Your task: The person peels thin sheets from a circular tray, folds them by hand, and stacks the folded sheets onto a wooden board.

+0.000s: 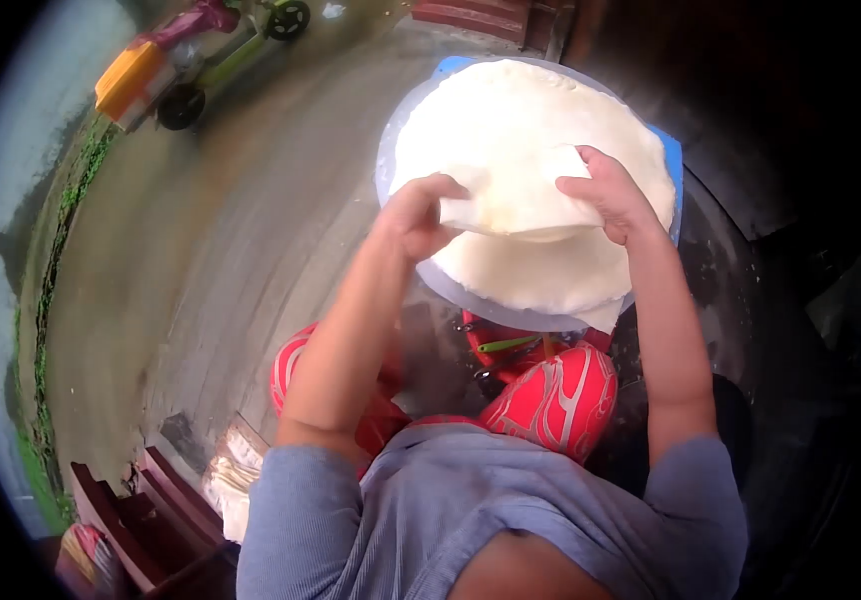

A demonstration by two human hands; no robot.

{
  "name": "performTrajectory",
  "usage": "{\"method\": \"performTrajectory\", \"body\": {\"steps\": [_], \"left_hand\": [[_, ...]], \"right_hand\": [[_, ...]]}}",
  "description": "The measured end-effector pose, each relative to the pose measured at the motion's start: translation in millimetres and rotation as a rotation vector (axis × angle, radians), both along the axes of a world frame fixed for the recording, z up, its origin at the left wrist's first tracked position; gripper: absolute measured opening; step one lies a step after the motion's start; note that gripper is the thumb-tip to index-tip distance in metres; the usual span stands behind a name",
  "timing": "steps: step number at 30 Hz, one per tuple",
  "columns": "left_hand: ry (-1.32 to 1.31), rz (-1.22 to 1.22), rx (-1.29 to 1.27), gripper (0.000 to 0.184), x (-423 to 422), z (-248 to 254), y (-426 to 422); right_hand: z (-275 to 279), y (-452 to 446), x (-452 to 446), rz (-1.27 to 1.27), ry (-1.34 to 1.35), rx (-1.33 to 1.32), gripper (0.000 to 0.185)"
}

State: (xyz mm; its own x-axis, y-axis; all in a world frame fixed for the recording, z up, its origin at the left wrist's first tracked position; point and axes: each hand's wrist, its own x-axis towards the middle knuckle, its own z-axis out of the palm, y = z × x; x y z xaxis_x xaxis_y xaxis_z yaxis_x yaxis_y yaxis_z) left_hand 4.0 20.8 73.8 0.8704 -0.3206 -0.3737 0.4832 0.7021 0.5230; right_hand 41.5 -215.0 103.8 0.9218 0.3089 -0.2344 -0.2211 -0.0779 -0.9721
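A large round layer of creamy white, dough-like sheet (541, 270) lies over a round grey board (451, 290), its edges uneven and one corner hanging past the front rim. Above it, a raised, folded piece of white sheet (516, 205) stretches between my hands; whether it is part of the layer below or a separate piece, I cannot tell. My left hand (421, 217) pinches its left edge with thumb and fingers. The right edge is gripped by my right hand (613, 197), thumb on top. Something blue (673, 165) shows from under the board.
Under the board, between my red-patterned knees, is a red container (486, 340) with a green-handled item (509, 344). A wheeled green and orange object (176, 75) stands at upper left. Dark red wooden benches (141, 520) and a pale bundle (234, 480) are at lower left.
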Motion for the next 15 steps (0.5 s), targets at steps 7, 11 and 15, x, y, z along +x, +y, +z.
{"method": "performTrajectory", "body": {"steps": [7, 11, 15], "left_hand": [[-0.232, 0.327, 0.154, 0.054, -190, 85, 116], [-0.279, 0.582, 0.283, 0.054, -322, 92, 168], [-0.157, 0.816, 0.32, 0.052, -439, 76, 205]], "right_hand": [[83, 126, -104, 0.379, -0.131, 0.257, 0.049], [87, 219, -176, 0.71, -0.093, 0.298, 0.048], [58, 318, -244, 1.028, -0.021, 0.339, 0.048]]}}
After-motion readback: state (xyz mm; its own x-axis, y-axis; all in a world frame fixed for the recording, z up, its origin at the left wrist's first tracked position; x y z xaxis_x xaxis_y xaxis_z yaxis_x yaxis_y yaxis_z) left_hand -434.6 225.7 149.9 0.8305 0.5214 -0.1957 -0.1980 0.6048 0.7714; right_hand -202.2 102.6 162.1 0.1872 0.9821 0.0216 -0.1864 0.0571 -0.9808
